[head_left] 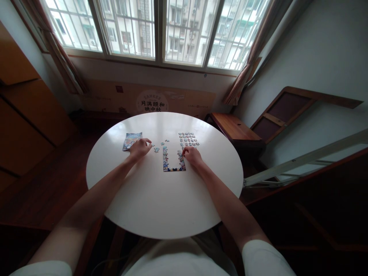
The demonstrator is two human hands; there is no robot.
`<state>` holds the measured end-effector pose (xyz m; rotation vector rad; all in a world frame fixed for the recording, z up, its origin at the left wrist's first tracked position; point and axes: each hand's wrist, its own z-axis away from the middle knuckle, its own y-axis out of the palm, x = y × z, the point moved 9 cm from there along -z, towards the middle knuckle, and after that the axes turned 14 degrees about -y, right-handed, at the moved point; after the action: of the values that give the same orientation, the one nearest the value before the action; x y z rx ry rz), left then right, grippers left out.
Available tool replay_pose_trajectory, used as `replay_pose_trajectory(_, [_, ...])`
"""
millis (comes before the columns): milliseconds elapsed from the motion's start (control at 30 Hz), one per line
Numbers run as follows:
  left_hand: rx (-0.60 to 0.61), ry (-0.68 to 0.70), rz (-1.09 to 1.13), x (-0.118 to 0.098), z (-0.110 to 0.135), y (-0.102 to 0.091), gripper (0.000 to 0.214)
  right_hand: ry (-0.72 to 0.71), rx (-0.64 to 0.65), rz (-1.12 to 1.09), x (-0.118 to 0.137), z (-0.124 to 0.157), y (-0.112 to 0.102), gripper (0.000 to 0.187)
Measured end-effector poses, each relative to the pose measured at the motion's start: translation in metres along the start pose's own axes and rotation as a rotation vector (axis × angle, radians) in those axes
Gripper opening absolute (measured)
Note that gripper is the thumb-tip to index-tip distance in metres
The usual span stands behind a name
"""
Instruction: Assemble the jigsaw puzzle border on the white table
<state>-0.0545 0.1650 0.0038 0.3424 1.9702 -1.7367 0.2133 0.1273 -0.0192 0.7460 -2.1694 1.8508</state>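
A partly joined jigsaw puzzle (pixel 174 169) lies on the white round table (pixel 161 207), its pieces forming a U along the left, bottom and right sides. At the upper end of its right side, my right hand (pixel 192 155) is closed, fingertips pinched on a puzzle piece they mostly cover. My left hand (pixel 140 148) hovers by the lower right of a colourful picture sheet (pixel 130 141), covering part of it. Its fingers are curved, with thumb and forefinger apart and nothing visible between them. Several loose puzzle pieces (pixel 156 150) lie between that hand and the puzzle.
More loose pieces (pixel 186 137) are laid out in rows beyond my right hand. A wooden bench (pixel 235 126) stands past the table's right side. Behind the table, a printed cardboard panel (pixel 184 100) leans below the barred window (pixel 186 34).
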Motion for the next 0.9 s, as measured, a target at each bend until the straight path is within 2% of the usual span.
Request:
replay_pose_trajectory(233, [0.034,0.049,-0.041,-0.002,0.002,0.01,0.028,-0.008,-0.007,-0.012,0.001,0.0,0.0,0.029])
replay_pose_trajectory(300, [0.0,0.137,-0.033,-0.011,0.008,0.01,0.028,-0.006,-0.008,-0.01,0.001,0.0,0.0,0.029])
replay_pose_trajectory(400, [-0.087,0.35,-0.044,-0.033,0.024,0.011,0.03,-0.004,-0.011,-0.008,0.001,0.0,0.0,0.029])
replay_pose_trajectory(533, [-0.068,0.47,-0.052,-0.045,0.036,0.02,0.036,0.0,-0.008,-0.005,0.0,-0.001,0.001,0.029])
replay_pose_trajectory(700, [-0.031,0.423,-0.09,-0.04,0.032,0.027,0.043,-0.003,-0.013,-0.005,0.001,-0.001,0.0,0.03])
replay_pose_trajectory(900, [-0.026,0.191,-0.063,-0.017,0.016,0.028,0.044,-0.007,-0.007,-0.016,0.0,-0.001,0.001,0.029])
